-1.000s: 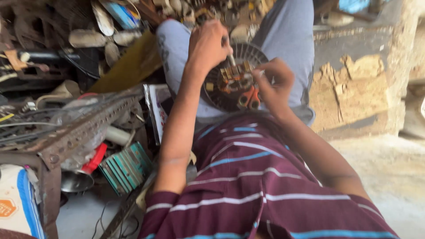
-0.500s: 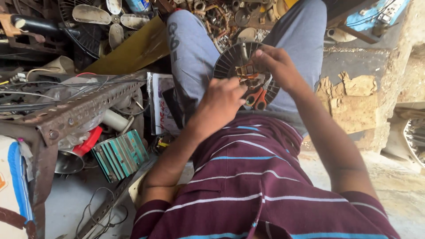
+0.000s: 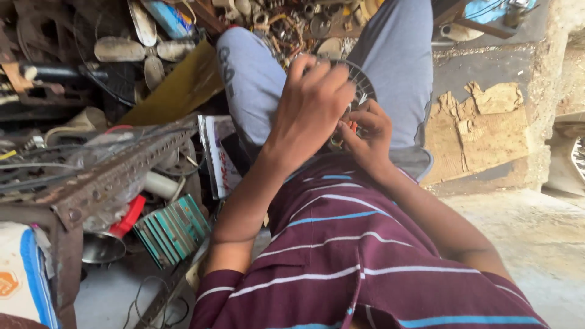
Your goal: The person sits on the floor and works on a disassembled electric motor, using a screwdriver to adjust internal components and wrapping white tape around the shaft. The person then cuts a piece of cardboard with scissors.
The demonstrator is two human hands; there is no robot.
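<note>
Here | left hand (image 3: pixel 314 100) fingers curled over round motor part (image 3: pixel 364 82) rim | right hand (image 3: pixel 365 131) pinching its lower edge

A cluttered repair workshop: scrap metal parts (image 3: pixel 286 24), fan blades (image 3: pixel 131 49), rusty rack (image 3: pixel 103 176).

left hand (image 3: pixel 314 100) now covering round motor part (image 3: pixel 359 82)

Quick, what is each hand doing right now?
Left hand: fingers curled shut over the round black motor part on the lap.
Right hand: fingers closed on the same part from below.
</note>
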